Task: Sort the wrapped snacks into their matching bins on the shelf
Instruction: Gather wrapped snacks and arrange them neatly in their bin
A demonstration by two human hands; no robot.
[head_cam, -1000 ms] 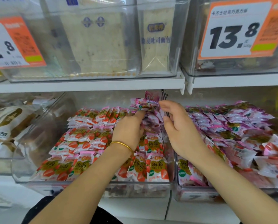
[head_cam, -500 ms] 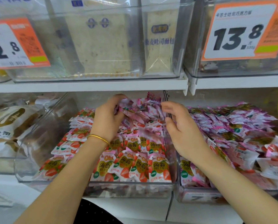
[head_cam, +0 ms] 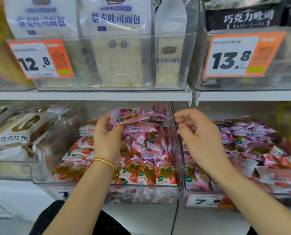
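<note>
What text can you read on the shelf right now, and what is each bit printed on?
"12.8": left orange price tag, upper shelf.
"13.8": right orange price tag, upper shelf.
"藜麦吐司面包": white bread bag.
"巧克力吐司": black bag.
"肉肉吐司": bread pack, lower left.
"7.9": lower right tag.
Snack wrappers and the tags' small print: too blurred to read.

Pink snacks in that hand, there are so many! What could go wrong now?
The left hand grips a loose bunch of pink packets above the strawberry packets; one might slip down among them. The right bin already looks heaped, so added packets could slide over its front. The right hand holds nothing and could steady the bunch.
</note>
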